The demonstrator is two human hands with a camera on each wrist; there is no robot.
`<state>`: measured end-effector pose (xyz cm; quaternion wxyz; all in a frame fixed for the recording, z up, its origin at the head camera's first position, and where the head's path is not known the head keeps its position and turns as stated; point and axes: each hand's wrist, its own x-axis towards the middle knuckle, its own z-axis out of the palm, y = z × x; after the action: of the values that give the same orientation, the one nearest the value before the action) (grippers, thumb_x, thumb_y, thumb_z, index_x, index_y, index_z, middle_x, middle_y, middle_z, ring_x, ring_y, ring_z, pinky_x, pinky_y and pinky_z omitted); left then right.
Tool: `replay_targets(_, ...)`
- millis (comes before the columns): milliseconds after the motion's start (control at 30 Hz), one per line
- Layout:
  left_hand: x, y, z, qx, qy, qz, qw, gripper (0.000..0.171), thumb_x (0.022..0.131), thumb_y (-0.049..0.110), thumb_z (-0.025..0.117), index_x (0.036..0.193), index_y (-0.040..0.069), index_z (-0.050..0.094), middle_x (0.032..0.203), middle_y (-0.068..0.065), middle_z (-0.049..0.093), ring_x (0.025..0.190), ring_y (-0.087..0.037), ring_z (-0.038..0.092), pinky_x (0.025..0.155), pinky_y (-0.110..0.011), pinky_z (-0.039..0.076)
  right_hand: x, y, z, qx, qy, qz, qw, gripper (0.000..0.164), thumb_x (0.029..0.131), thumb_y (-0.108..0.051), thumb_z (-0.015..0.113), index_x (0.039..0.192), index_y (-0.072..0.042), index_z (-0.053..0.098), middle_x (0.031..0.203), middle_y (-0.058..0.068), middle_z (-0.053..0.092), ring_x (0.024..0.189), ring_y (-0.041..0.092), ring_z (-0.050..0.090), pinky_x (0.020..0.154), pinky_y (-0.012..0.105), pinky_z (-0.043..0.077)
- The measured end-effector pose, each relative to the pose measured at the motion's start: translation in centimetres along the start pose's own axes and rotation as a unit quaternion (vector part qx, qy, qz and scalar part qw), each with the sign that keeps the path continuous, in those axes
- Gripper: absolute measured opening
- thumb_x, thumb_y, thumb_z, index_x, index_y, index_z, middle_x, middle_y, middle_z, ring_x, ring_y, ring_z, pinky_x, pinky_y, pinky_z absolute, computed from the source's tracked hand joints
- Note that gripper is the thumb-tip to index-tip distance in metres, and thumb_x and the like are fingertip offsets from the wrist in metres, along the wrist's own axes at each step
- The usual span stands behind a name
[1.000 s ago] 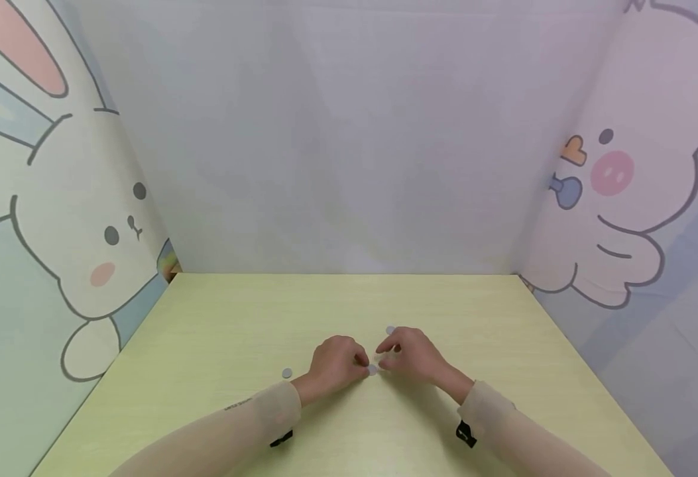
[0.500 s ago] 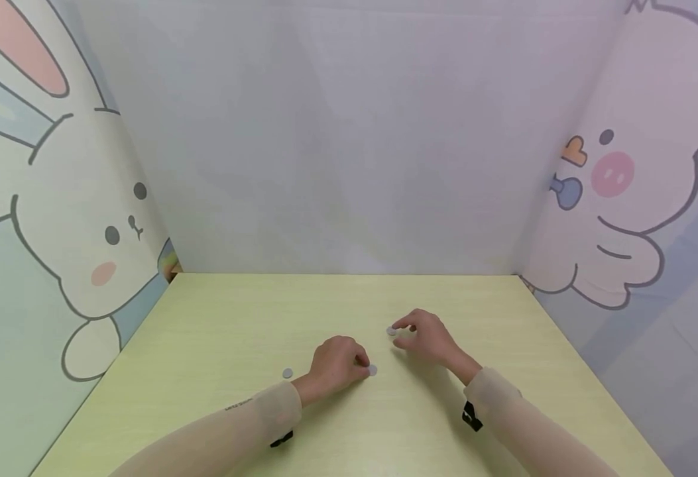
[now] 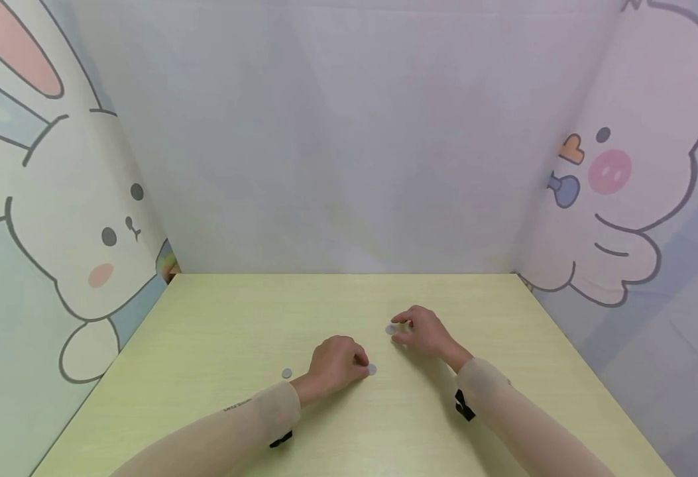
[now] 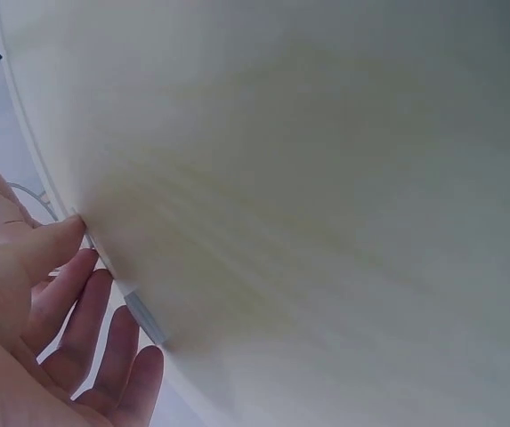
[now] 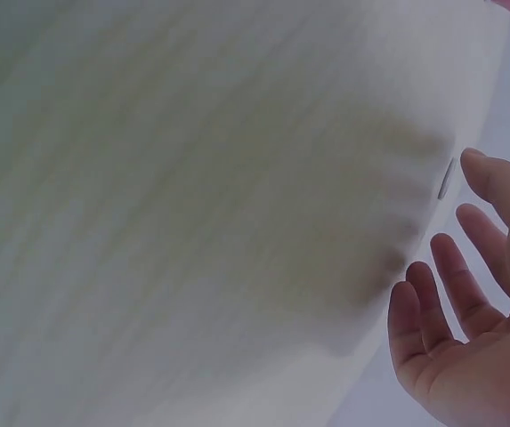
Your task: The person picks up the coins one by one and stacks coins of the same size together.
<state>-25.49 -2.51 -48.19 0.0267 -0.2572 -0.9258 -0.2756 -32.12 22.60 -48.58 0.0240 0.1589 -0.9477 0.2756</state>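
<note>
Three small round grey discs lie flat on the table in the head view; whether they are coins I cannot tell. My left hand rests on the table, thumb and index finger pinching the left edge of the middle disc. In the left wrist view a thin sliver of it shows between thumb and index finger. Farther back, my right hand has thumb and fingers spread beside the far disc. A gap separates the thumb from this disc in the right wrist view. The third disc sits left of my left hand.
The light yellow wooden table ends at a pale cloth backdrop. Cloth sides with a cartoon rabbit and a cartoon chick stand left and right. Both forearms, in beige sleeves, reach in from the front.
My right hand has left the middle disc, moving away and slightly right to the far disc. My left hand and all the discs have stayed in place.
</note>
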Motion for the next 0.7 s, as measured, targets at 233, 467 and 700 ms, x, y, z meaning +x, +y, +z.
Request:
replay_targets(233,0.03,-0.26,0.25,-0.005,0.001,-0.001,1.0000,0.007,0.088,0.026,0.089,0.086,0.021,0.085,0.084,0.014,0.074,0.081,-0.003,0.063,0.070,-0.026,0.051,0.51,-0.17,0.08,-0.009,-0.002,0.012,1.000,0.027,0.087,-0.018,0.089,0.113,-0.011,0.083,0.101,0.004,0.070,0.087,0.019,0.058,0.079,0.038,0.051)
replay_targets(467,-0.09,-0.28,0.18,-0.010,0.007,0.001,0.9999,0.009,0.087,0.027,0.090,0.084,0.020,0.084,0.083,0.013,0.074,0.080,-0.004,0.063,0.069,-0.027,0.051,0.68,-0.31,0.16,0.008,-0.004,0.018,1.000,0.019,0.090,-0.019,0.087,0.107,-0.012,0.085,0.096,0.003,0.068,0.083,0.018,0.056,0.075,0.035,0.049)
replay_targets(700,-0.22,0.10,-0.16,-0.008,-0.002,-0.005,1.0000,0.009,0.088,0.027,0.089,0.085,0.020,0.085,0.084,0.011,0.075,0.081,-0.005,0.064,0.070,-0.027,0.052,0.90,0.01,0.36,0.006,-0.001,0.020,1.000,0.015,0.091,-0.024,0.087,0.103,-0.015,0.086,0.093,0.000,0.068,0.081,0.016,0.054,0.073,0.034,0.046)
